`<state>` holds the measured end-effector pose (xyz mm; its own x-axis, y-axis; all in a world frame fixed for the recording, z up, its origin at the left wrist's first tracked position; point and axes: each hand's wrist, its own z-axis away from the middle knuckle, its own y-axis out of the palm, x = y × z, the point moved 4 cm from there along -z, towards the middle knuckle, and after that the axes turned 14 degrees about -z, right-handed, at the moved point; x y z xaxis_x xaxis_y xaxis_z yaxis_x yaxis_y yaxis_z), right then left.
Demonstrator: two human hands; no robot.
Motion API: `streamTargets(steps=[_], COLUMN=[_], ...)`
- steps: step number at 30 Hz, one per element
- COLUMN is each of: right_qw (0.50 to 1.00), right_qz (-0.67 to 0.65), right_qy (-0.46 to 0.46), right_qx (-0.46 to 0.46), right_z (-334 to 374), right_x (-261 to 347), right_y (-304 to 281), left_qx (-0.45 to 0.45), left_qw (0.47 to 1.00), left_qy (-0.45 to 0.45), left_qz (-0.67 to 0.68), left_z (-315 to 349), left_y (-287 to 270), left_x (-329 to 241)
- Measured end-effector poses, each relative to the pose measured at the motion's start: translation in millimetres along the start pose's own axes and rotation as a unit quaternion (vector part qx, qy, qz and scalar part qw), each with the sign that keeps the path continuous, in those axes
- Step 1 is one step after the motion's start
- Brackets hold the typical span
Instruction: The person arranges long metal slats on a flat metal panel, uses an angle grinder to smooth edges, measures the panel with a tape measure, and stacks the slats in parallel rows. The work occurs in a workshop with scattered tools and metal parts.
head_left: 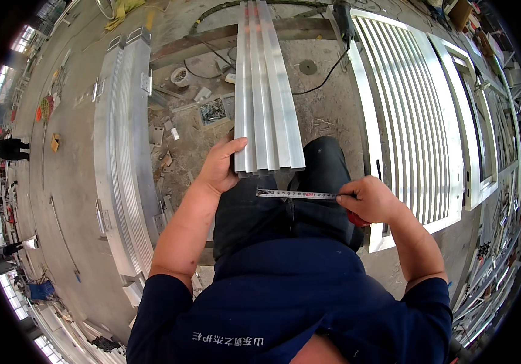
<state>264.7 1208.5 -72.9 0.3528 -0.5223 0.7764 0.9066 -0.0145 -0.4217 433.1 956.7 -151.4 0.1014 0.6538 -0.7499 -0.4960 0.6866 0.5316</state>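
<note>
In front of me several long silvery metal profiles [268,97] lie side by side, their near ends slightly uneven. My left hand [221,164] grips the near left end of these profiles, its thumb on top and the other fingers hidden at the side and below. My right hand [370,199] is closed around a red tape measure, whose case shows only in part under the palm. From it the pulled-out blade [297,195] runs leftward over my lap, apart from the profile ends, its free tip near my left thigh.
On the right stands a slatted metal panel [415,115], with another frame [473,121] beyond it. A stack of long profiles [124,151] lies on the left. A box of small fasteners [214,112], a white cup [180,76] and scraps are on the floor. A black cable [327,76] trails behind the profiles.
</note>
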Motion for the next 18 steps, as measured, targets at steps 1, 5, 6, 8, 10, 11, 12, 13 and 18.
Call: streamTargets(steps=[1, 5, 6, 8, 10, 11, 12, 13, 18], right_qw=[1.000, 0.999, 0.999, 0.997, 0.996, 0.996, 0.996, 0.995, 0.992], right_qz=[0.007, 0.041, 0.052, 0.076, 0.074, 0.076, 0.077, 0.078, 0.073], right_qy=[-0.001, 0.005, 0.011, 0.018, 0.041, 0.045, 0.048, 0.049, 0.079], right_qx=[0.001, 0.005, 0.010, 0.021, 0.021, 0.022, 0.022, 0.029, 0.061], right_z=[-0.9, -11.9, -14.7, -21.1, -24.4, -26.5, -28.8, -30.6, -39.7], right_x=[7.4, 29.4, 30.8, 36.7, 40.0, 39.5, 38.7, 37.3, 33.8], right_y=[-3.3, -13.3, -14.9, -19.1, -22.5, -24.2, -26.1, -27.6, -36.8], left_qx=[0.007, -0.016, -0.013, -0.014, -0.021, -0.017, -0.013, -0.008, -0.019], left_qw=[1.000, 1.000, 1.000, 0.999, 0.999, 0.999, 0.999, 0.999, 0.999], left_qy=[-0.003, -0.022, -0.023, -0.022, -0.022, -0.021, -0.020, -0.020, -0.029], left_qz=[0.006, 0.014, 0.016, 0.019, 0.017, 0.020, 0.023, 0.024, 0.018], left_z=[-2.9, -6.4, -7.1, -7.4, -6.0, -6.4, -7.2, -8.0, -7.4], left_y=[4.0, 11.5, 14.0, 16.6, 17.0, 16.0, 14.2, 13.4, 13.5], left_x=[1.0, 8.0, 8.6, 8.5, 8.3, 8.9, 10.5, 11.2, 13.8])
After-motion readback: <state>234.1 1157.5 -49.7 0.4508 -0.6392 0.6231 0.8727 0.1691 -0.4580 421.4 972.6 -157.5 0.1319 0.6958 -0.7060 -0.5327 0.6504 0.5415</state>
